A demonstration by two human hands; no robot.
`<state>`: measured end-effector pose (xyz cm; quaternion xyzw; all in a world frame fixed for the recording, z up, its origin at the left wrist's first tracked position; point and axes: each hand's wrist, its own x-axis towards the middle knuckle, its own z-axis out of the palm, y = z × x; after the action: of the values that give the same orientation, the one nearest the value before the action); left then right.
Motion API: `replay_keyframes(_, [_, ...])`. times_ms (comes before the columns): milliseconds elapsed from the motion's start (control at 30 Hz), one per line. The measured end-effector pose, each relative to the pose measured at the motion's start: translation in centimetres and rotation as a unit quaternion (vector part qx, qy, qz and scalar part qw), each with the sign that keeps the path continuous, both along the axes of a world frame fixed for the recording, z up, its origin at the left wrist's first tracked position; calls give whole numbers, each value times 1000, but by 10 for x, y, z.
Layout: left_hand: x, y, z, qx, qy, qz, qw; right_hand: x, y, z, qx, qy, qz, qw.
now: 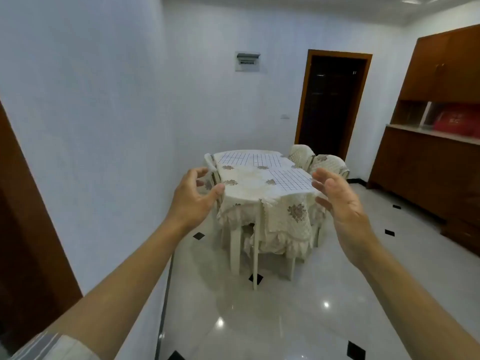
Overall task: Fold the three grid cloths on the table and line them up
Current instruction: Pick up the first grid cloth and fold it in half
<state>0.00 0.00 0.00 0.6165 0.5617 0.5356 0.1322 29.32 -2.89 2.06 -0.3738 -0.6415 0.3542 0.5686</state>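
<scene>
- Both hands are reaching forward in mid-air, well short of the bench. The left hand (194,197) is hanging with its fingers loosely curled, and the right hand (342,203) is spreading with its fingers relaxed. Neither is holding anything.
- A glossy tiled floor (259,320) is stretching between the person and the bench.
- The bench (244,188), under a cream flowered tablecloth (285,222), is carrying the grid cloths, all lying flat.
- The nearest grid cloth (291,181) is lying at the near right corner.
- The far left grid cloth (232,158) and the far right grid cloth (268,160) seem to be lying side by side at the far end.
- Judging from this, no folding is begun: three folds and the lining-up are waiting.
- Covered chairs (330,162) and a dark doorway (332,100) are standing beyond.
</scene>
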Motion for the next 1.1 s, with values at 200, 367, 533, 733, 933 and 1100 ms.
replay_keyframes(200, [-39,65,5,0,-25,9,1000,-45,68,9,-13,-27,-6,1000])
replay_keyframes(367, [-64,111,-10,-5,-52,12,999,-67,124,-9,-20,-42,-8,999])
replay_keyframes(533, [-82,161,-28,-27,-78,28,996,-82,193,-25,-27,-30,-11,999])
replay_keyframes(733, [-89,245,-41,-44,-65,56,995,-97,290,-58,-38,-16,7,999])
replay_keyframes(933, [-86,336,-25,-44,-40,79,995,-97,396,-55,-49,1,22,999])
replay_keyframes(1100, [-97,395,-20,-41,-34,87,995,-107,465,-51,-44,-3,37,998])
